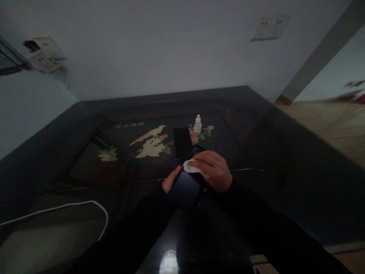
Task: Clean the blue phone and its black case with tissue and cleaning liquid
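Observation:
My left hand (pixel 172 179) is closed around a dark smartphone (pixel 186 188), its thumb along the left edge and fingertips showing at the right edge. The phone is tilted, screen towards me. My right hand (pixel 214 170), with a ring on one finger, presses a white wipe (pixel 191 167) against the upper end of the screen. Just beyond my hands a second black phone (pixel 183 143) lies flat on the dark table. A small white dropper bottle (pixel 197 125) stands upright to the right of it. Something dark beside my right fingers is partly hidden.
The glossy dark table (pixel 251 125) has a bird-and-flower picture (pixel 151 146) on its top and meets a pale wall behind. A white cable (pixel 71 204) curves at the lower left. Power sockets (pixel 270 27) are on the wall. Wooden floor (pixel 336 121) shows to the right.

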